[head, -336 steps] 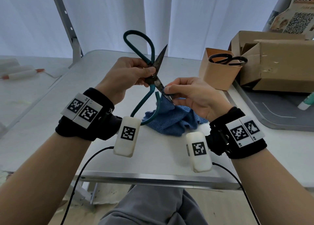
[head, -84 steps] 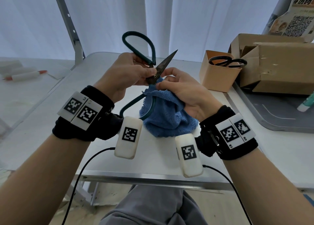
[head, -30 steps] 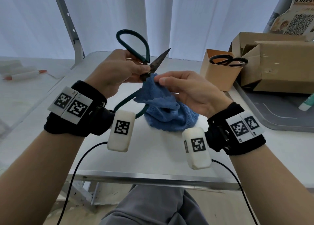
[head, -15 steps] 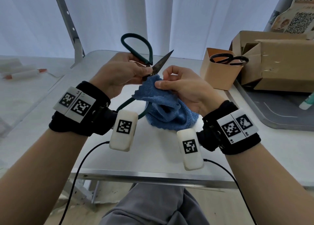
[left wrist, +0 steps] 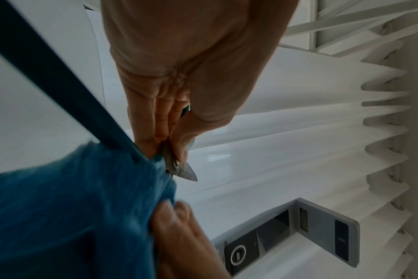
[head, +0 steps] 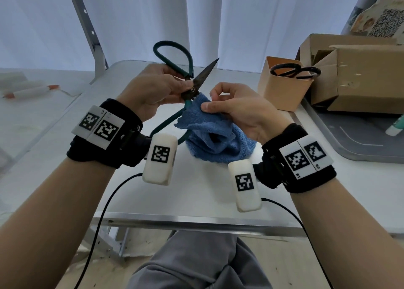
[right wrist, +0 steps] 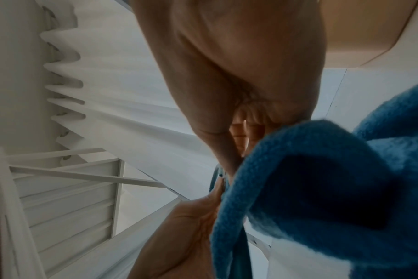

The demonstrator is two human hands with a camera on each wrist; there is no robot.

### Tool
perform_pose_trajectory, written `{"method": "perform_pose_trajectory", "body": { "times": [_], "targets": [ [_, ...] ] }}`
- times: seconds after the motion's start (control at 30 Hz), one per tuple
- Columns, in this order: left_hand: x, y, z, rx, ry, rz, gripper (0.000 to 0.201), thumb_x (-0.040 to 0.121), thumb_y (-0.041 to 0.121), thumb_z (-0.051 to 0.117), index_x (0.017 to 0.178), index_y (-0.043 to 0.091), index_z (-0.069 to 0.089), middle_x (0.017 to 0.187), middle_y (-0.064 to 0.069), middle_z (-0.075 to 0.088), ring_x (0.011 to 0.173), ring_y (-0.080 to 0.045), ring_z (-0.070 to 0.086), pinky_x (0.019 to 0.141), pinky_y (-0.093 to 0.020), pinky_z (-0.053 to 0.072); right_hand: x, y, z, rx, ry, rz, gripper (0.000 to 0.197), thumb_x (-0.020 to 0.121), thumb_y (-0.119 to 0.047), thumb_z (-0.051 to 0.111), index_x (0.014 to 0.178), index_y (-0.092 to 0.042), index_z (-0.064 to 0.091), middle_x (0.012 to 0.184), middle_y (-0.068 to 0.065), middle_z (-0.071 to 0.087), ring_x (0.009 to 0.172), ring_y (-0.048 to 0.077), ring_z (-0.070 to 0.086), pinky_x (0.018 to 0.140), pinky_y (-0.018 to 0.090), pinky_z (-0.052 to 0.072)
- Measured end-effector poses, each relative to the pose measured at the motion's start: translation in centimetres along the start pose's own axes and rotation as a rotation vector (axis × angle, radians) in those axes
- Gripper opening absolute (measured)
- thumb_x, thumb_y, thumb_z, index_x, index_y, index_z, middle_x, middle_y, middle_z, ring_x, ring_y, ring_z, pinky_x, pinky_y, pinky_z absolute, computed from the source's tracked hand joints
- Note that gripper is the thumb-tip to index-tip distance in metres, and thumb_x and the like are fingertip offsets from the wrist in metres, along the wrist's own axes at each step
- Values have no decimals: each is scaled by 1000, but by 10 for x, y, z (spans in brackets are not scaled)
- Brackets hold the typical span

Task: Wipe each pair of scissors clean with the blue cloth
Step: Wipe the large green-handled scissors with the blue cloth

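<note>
Pinching one green-handled scissors, left hand; right hand grasping one blue cloth; second scissors in cup.

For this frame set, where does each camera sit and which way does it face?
Head: looks down over both forearms at the left hand, green-handled scissors and table.
Left wrist: looks along the palm to the fingers pinching the pivot.
Right wrist: looks along the right hand.
All show the blue cloth.
</note>
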State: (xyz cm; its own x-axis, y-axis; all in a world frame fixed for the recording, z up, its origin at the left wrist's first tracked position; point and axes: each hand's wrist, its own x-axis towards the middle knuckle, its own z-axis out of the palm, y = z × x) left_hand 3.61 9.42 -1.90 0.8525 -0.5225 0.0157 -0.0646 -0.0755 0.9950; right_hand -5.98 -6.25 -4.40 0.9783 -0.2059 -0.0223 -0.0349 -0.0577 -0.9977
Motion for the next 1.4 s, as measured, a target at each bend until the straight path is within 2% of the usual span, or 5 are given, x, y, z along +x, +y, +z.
{"method": "perform_pose_trajectory", "body": {
  "times": [0.7,1.0,1.13,1.27,1.4],
  "targets": [
    [0,-7,5,-46,-71,-44,14,91,-2,64,105,-1,65,100,-12,71,84,-17,72,71,-24,59,-12,2,1,-41,9,5,33,85,1,72,68,-15,49,86,19,64,83,31,62,82,43,50],
    [7,-1,-23,-58,59,-10,5,92,2,62,95,4,66,91,-6,73,83,-17,74,74,-24,60,-25,3,-24,-160,-71,33,20,85,0,73,84,-12,57,71,5,65,77,20,66,67,26,54],
    [5,14,-58,-68,173,18,5,94,4,61,96,8,65,91,-2,75,87,-15,75,70,-20,57,-24,11,-43,-118,145,110,17,85,-7,75,102,-9,71,91,8,75,86,19,71,78,28,61],
    [-3,16,-46,-4,95,47,6,93,3,62,96,8,65,92,-4,74,84,-14,75,70,-21,58,-6,7,-29,180,374,47,10,86,-2,72,90,-8,66,82,6,71,64,14,67,55,21,54],
    [-2,11,-23,33,48,48,6,92,1,64,94,6,65,90,-6,72,78,-14,74,67,-21,58,1,-2,-5,335,292,-39,9,91,-4,68,99,-4,64,83,8,71,66,15,70,60,22,55]
  ]
}}
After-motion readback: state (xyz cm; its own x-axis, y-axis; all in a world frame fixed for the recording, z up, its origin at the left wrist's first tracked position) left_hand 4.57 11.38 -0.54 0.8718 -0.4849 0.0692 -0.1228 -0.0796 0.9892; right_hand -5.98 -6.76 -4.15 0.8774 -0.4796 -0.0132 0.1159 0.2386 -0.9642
